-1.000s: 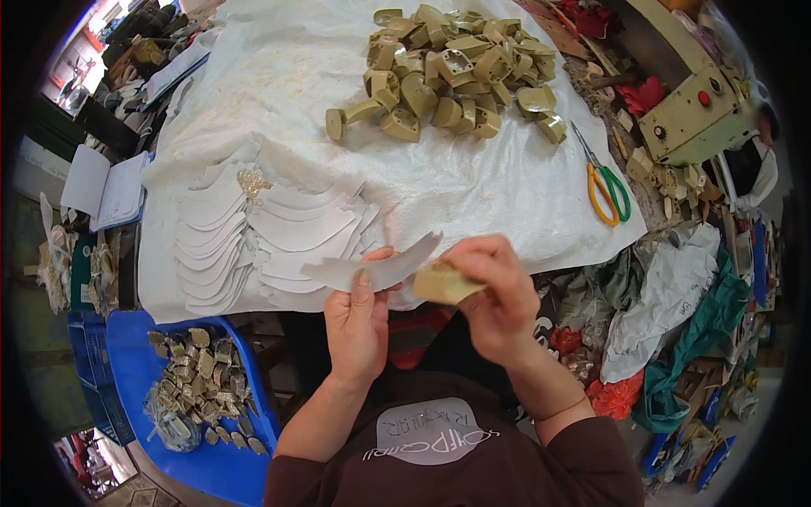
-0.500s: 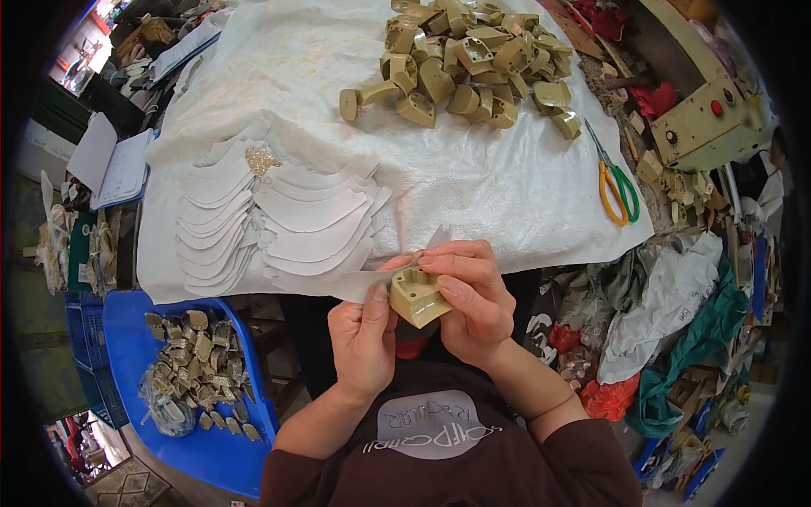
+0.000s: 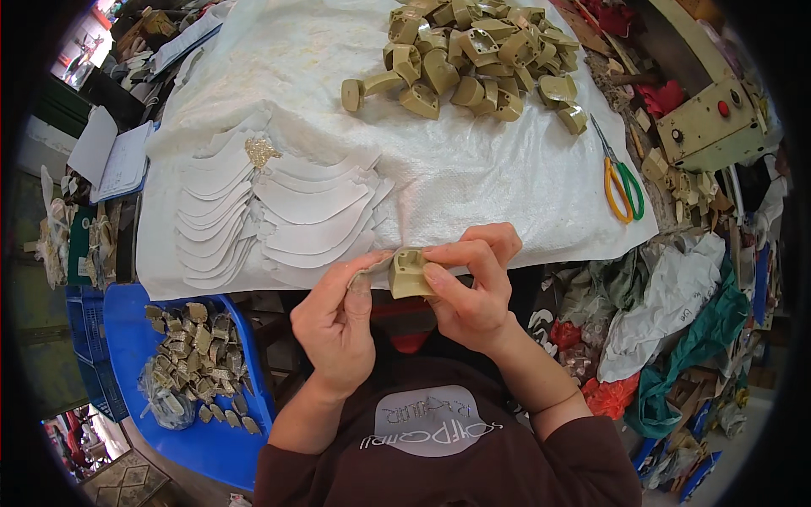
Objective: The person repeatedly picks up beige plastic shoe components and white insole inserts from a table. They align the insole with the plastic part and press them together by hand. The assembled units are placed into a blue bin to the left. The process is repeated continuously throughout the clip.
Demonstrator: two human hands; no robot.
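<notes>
- right hand [image 3: 473,279]'s got the khaki block [image 3: 410,283] pinched from its right, near the white sheet [image 3: 338,127]'s front edge;
- left hand [image 3: 336,325]'s clamped on the pale strip [image 3: 369,268], running lengthwise toward the block's left side

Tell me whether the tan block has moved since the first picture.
Yes: the tan block, held in the right hand, has moved left, farther from the scissors lying on the white sheet.
</notes>
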